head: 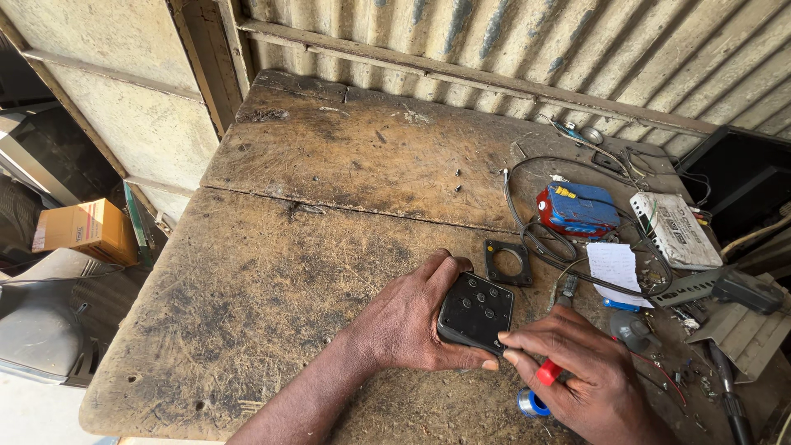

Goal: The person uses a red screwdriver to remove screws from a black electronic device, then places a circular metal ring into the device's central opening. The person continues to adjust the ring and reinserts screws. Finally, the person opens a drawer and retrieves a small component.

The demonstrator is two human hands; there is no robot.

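My left hand (408, 321) grips a black square plastic plate (476, 311) with several round holes, holding it tilted just above the worn wooden table (272, 272). My right hand (581, 371) holds a red-handled tool (548, 372) and its fingertips touch the plate's lower right corner. A black square gasket with a round hole (507, 262) lies flat on the table just beyond the plate.
A blue and red battery (578, 210), tangled black cables (544, 239), a white paper slip (616, 268), a white circuit module (676, 229) and a solder reel (532, 403) crowd the right side. A cardboard box (82, 231) sits left of the table. Corrugated metal wall (527, 41) behind.
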